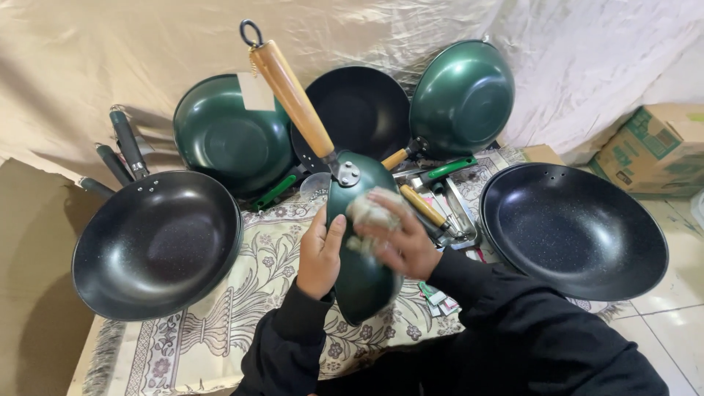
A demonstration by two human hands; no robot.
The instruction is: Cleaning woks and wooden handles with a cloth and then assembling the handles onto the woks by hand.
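I hold a dark green wok on its edge in front of me, its wooden handle pointing up and away with a metal ring at the end. My left hand grips the wok's left rim. Pressed against the wok's green outer side is a crumpled beige cloth, held there by my right hand. Both of my sleeves are black.
Several woks ring me on a patterned cloth: a black one at left, a green one behind it, a black one at back centre, a green one tilted at back right, a black one at right. A cardboard box stands far right.
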